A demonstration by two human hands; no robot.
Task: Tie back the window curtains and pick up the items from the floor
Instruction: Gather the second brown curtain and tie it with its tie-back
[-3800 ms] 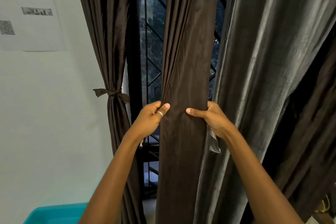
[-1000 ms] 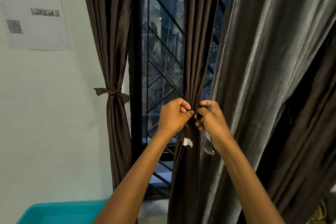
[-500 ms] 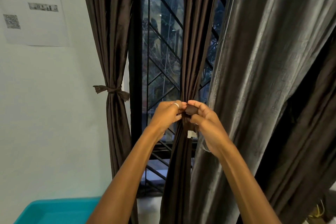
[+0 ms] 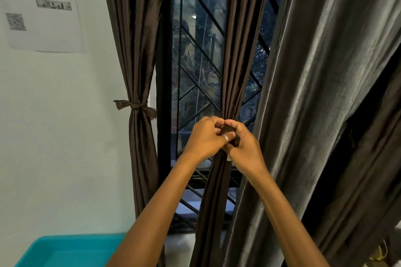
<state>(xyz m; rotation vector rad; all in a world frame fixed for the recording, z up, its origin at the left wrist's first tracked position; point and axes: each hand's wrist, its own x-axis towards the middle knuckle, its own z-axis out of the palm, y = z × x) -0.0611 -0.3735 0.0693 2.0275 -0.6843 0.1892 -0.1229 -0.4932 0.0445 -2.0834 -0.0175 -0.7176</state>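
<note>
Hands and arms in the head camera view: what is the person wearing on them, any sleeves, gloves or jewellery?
No sleeves, gloves, watch or bracelet show: the left forearm and right forearm are bare down to the frame's lower edge. The left hand wears one thin silver-coloured metal ring; which digit is hard to tell. The right hand shows no ring.

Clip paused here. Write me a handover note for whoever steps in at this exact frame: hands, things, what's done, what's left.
Left hand: pinches the tie strip at the middle curtain.
Right hand: pinches the same strip from the other side.
Done: left curtain is tied, knot in place; middle curtain gathered.
Left: finish this knot; grey curtain hangs untied; floor items not clearly visible; teal bin at lower left.
</note>
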